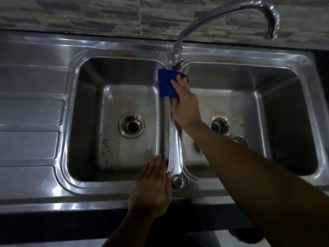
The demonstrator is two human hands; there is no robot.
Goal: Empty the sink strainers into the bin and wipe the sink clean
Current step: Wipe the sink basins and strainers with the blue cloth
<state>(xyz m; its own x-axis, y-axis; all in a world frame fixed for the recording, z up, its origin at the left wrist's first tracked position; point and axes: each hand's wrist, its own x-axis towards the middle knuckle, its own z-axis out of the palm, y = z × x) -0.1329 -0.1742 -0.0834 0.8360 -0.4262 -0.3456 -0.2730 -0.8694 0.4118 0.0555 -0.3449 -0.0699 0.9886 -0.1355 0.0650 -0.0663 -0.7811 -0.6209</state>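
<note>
A steel double sink point(106, 193) is set in a dark counter point(53, 221), with a ribbed drainboard point(30, 113) at its left. A blue cloth point(166, 82) is laid on the divider between the basins, just before the tap point(179, 41). Two round metal pieces point(240, 139) are seen on the right basin's floor, near its drain point(219, 124)

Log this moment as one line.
step: wiping | right hand: presses blue cloth on divider by tap | left hand: flat on front rim
</note>
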